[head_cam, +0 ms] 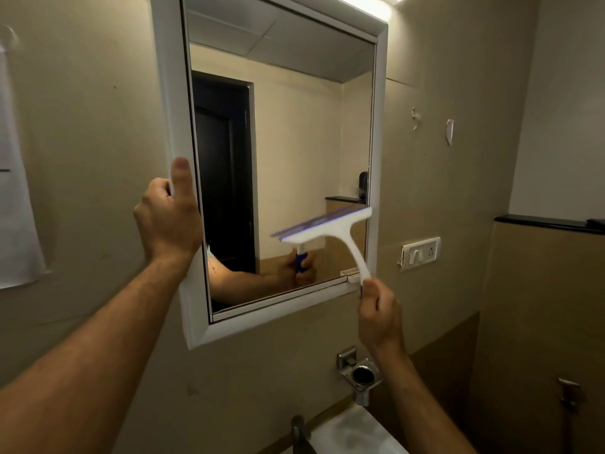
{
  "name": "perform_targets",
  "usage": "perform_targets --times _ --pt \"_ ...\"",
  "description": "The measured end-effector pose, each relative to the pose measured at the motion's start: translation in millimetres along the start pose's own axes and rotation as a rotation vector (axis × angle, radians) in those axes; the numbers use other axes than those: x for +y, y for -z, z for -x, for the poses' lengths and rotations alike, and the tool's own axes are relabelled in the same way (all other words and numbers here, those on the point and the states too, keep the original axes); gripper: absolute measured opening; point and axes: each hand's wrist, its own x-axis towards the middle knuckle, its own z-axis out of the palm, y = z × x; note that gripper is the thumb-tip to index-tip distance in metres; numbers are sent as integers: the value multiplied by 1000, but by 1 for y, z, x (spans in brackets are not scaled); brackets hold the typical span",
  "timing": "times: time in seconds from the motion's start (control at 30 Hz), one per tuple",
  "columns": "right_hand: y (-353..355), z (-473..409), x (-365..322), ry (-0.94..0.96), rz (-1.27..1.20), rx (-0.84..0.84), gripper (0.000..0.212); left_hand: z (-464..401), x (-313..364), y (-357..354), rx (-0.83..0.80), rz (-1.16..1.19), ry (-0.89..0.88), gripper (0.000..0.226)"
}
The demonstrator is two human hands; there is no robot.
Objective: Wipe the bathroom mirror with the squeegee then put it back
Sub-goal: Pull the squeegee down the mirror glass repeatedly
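Note:
A white-framed bathroom mirror (173, 93) hangs on the beige wall and fills the upper middle of the view. My left hand (168, 217) grips its left frame edge, thumb pointing up along the frame. My right hand (379, 314) is closed on the blue handle of a white squeegee (334, 232). The squeegee's blue-edged blade lies against the glass in the lower right part of the mirror, tilted up to the right. The glass reflects my hand, the handle and a dark doorway.
A metal holder ring (361, 375) is fixed to the wall below the mirror, above a white basin (353, 430) with a dark tap (299, 430). A switch plate (420, 253) sits right of the mirror. A black ledge (550, 224) and a hand sprayer (571, 393) are at the right. White paper (16, 204) hangs at the left.

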Motion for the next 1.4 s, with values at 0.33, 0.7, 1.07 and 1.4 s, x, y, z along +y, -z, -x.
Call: perform_targets --times 0.33,0.7,1.07,1.4 --pt "-15 -47 -37 -31 -79 -6 41 0 1 -1 -16 4 -17 55" --pt "0 -141 -145 129 -84 96 44 17 51 32 -168 253 110 55" --pt "-3 -164 -140 112 -100 5 48 25 156 -82 -967 1408 805 40" --pt "-5 -204 -175 117 -165 43 45 -1 173 -109 -1075 1493 726 24"
